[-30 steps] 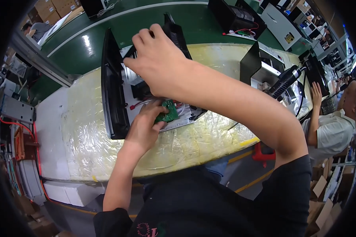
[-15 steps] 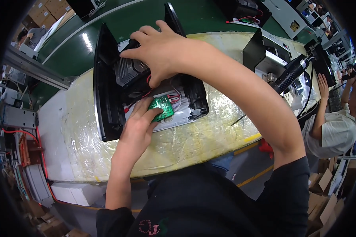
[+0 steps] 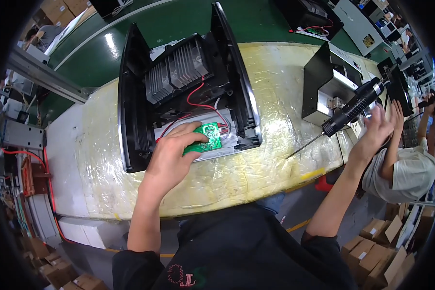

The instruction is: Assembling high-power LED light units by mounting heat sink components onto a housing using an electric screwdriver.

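My left hand (image 3: 170, 155) grips a green circuit board (image 3: 212, 139), its fingers bent over the board's left side. Red and white wires run from the board into a black open-topped housing (image 3: 133, 123) with two tall side walls. Inside the housing sits a finned black heat-sink unit (image 3: 176, 70), crossed by a red wire. On the right, my right hand (image 3: 372, 137) is raised beside the handle of a black electric screwdriver (image 3: 353, 107). Motion smears its fingers, so I cannot tell whether they touch the tool. The screwdriver's thin bit points down to the left, towards the table.
A film-covered yellowish table (image 3: 217, 183) bears the housing. Behind the screwdriver is a metal box with black panels (image 3: 316, 82). A co-worker in a light shirt (image 3: 403, 169) is close on the right, hands raised. Cardboard boxes (image 3: 372, 256) stand at the lower right.
My right hand has left the heat-sink unit and swung right to the screwdriver, uncovering the housing's inside. My left hand stays at the circuit board, which appears slightly farther right.
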A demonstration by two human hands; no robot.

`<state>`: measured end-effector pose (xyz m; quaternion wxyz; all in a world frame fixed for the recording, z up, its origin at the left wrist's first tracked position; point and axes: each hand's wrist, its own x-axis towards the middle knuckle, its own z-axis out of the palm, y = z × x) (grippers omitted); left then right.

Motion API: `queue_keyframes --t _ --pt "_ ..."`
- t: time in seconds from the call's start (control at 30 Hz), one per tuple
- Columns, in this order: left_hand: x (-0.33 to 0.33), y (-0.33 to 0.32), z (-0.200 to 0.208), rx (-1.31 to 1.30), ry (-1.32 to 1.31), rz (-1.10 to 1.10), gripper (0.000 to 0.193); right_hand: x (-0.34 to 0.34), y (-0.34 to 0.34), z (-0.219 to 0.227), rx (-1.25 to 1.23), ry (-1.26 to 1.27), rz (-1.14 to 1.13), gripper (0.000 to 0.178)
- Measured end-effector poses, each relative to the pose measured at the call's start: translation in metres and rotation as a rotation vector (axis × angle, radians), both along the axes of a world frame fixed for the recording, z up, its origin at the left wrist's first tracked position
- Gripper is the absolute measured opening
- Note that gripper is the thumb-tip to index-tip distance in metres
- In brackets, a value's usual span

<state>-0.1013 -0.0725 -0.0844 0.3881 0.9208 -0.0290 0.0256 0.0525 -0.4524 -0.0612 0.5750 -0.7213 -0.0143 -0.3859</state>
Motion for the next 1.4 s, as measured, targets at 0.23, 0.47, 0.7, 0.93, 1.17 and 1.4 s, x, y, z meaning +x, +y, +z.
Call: queue_keyframes --t 0.23,0.47,0.7,0.93,1.17,1.4 --pt "-0.005 -0.005 -0.007 0.024 -0.027 0.009 0.04 0.007 0.003 -0.018 0.211 0.163 0.384 0.057" --pt "-0.003 -0.017 -0.002 0.012 -0.043 0.008 0.04 -0.025 -0.073 0.079 0.262 -0.438 0.612 0.045" --pt "-0.004 -0.011 -0.008 0.026 -0.053 -0.01 0.037 0.004 -0.032 0.127 0.267 -0.364 1.13 0.022" --pt "-0.014 -0.006 -0.005 0.024 -0.069 -0.004 0.038 0.012 0.036 0.12 0.033 -0.334 0.749 0.043" --pt "-0.01 -0.009 -0.005 0.017 -0.074 -0.016 0.036 0.016 0.035 0.12 0.096 -0.364 0.764 0.044" --pt "-0.013 -0.018 0.0 0.04 -0.058 -0.023 0.036 0.015 0.049 0.101 -0.011 -0.295 0.702 0.048"
